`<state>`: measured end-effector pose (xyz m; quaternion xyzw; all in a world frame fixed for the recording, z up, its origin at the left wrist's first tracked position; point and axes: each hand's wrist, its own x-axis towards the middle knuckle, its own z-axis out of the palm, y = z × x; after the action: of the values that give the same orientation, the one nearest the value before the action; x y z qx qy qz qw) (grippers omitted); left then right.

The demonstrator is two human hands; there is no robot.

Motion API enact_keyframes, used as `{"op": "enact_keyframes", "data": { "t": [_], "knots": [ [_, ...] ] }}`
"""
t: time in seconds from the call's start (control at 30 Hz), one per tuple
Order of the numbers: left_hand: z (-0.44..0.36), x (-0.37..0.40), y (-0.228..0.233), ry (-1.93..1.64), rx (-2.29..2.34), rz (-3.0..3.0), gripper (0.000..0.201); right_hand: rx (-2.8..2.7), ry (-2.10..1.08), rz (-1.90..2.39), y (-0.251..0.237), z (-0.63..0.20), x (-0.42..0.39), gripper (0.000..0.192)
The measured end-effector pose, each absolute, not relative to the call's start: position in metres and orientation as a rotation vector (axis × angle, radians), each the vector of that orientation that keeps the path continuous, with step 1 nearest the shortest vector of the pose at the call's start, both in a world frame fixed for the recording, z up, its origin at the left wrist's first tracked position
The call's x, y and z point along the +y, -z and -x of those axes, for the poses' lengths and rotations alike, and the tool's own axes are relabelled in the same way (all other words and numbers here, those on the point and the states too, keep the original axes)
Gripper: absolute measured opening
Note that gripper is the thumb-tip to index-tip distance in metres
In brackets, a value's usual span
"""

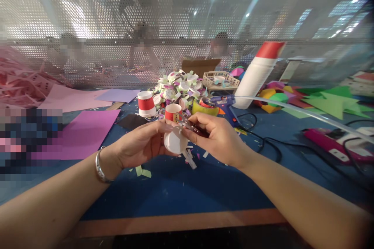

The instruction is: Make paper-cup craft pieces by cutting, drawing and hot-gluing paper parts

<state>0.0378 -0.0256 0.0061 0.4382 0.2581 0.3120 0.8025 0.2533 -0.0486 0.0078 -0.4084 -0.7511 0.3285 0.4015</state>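
Blue worktable, perforated screen, paper scraps

White paper cup, held sideways

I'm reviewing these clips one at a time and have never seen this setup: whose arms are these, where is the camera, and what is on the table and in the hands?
There is no machine here. One camera sits on a person's head, looking forward and down, so both bare arms are the wearer's own. The left hand holds a small white paper cup on its side. The right hand holds dark scissors at the cup's rim. They work over a blue table scattered with paper scraps. Behind lie a red-and-white cup, a pile of cut cups, a blue glue gun, a white bottle with a red cap and purple paper sheets.
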Motion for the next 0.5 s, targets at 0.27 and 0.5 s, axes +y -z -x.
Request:
{"op": "enact_keyframes", "data": {
  "t": [0.27,0.5],
  "knots": [
    [-0.0368,-0.0253,-0.0083,-0.725,0.434,-0.966,0.028,-1.756,-1.003,0.952,-0.0117,-0.253,-0.0476,0.022],
    [-0.0323,-0.0245,-0.0054,-0.726,0.405,-1.051,0.02,-1.685,-1.147,0.858,-0.0119,-0.2554,-0.0485,0.021]
  ]
}}
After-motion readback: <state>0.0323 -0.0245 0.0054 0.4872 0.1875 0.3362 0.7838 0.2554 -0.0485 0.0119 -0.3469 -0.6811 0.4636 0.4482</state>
